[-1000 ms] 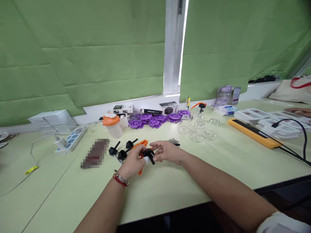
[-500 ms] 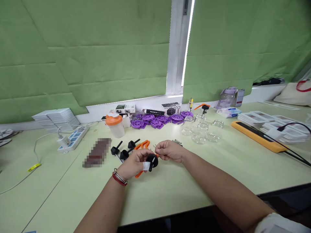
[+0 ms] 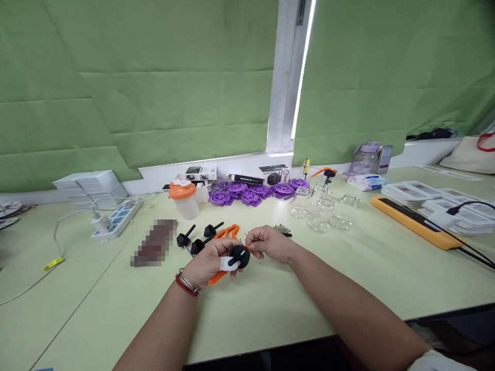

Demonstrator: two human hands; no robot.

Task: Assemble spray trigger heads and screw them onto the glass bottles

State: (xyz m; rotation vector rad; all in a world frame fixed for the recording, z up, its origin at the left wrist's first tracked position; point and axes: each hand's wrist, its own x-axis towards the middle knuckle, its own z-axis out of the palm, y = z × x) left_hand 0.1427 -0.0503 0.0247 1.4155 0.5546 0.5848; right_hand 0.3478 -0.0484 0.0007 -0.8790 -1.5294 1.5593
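Observation:
My left hand (image 3: 212, 262), with white tape on one finger, is closed around a black round part with a bar handle (image 3: 240, 257). An orange piece (image 3: 217, 279) sticks out below that hand. From the right, my right hand (image 3: 273, 245) is pinching a small orange tip (image 3: 248, 248) at the black part's edge; my fingers hide most of it. Just beyond my left hand lie several similar black knobs with bar handles (image 3: 184, 238), some on metal rods, beside orange frame-like pieces (image 3: 231, 230). Springs (image 3: 283, 229) rest past my right hand.
Purple round parts (image 3: 250, 198) and small boxes line the wall. A shaker cup with an orange lid (image 3: 183, 193) stands left of them, clear glass pieces (image 3: 325, 205) right. A power strip (image 3: 119, 219), a yellow-orange bar (image 3: 417, 222) and stacked white cases (image 3: 410, 193) flank the table.
My left hand has shifted slightly left and turned the black part, so its bar handle now slants across. My right hand keeps its pinch close by.

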